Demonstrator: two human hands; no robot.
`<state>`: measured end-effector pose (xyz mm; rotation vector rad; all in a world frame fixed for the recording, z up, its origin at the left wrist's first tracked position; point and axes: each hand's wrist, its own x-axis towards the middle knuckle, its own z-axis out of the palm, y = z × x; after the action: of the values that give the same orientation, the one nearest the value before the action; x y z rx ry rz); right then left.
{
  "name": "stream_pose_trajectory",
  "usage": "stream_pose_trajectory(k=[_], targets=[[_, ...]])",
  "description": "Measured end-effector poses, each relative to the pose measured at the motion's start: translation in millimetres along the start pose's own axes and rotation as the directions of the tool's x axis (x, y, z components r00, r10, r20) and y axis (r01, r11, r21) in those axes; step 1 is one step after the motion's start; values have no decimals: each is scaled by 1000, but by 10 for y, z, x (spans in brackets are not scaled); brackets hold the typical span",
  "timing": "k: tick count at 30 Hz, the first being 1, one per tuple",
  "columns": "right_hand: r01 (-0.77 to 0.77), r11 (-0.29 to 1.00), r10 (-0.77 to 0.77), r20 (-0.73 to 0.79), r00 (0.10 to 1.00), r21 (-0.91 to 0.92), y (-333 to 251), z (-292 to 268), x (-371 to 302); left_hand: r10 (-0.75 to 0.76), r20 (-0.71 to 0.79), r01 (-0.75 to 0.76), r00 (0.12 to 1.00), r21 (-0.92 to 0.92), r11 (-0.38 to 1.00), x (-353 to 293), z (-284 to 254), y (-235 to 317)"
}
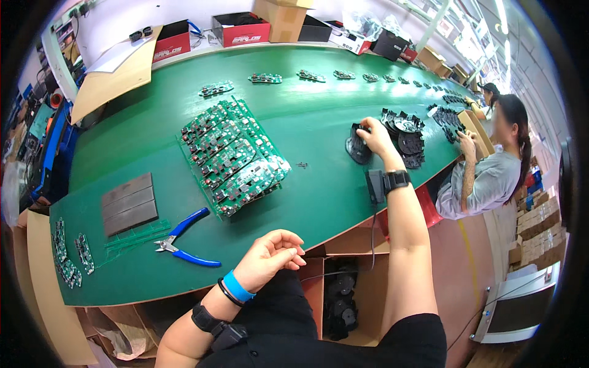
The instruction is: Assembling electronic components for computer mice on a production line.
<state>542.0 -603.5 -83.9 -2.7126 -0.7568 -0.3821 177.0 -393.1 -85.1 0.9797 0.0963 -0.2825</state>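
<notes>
My right hand (377, 137) reaches over the green table, its fingers closed on the edge of a black plastic housing part (357, 151). Just right of it lies a pile of similar black plastic parts (407, 132), some of them round. Close to my body, in front of the table's near edge, my left hand (273, 255) hangs with loosely bent fingers and nothing visible in it. A large stack of green circuit board panels (233, 156) stands left of centre. Blue-handled cutting pliers (187, 238) lie with handles spread, left of my left hand.
Single circuit boards (265, 78) form a row along the table's far side. Grey blocks (129, 204), green board scraps (138, 238) and small boards (66, 257) lie at left. An open carton (368, 294) holds black parts below the edge. A co-worker (491, 165) sits at right.
</notes>
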Motion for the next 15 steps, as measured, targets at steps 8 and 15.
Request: stream_pose_trajectory(k=[8,15], targets=[[-79,703,-123,229,966,707,-1392,-660,-1186,-105,-35,104,994,-13,994,-28,135,151],[-76,682,-150,241,959,728,-1690,-553,-1216,-83,-1,81,997,-213,974,-43,119,50]])
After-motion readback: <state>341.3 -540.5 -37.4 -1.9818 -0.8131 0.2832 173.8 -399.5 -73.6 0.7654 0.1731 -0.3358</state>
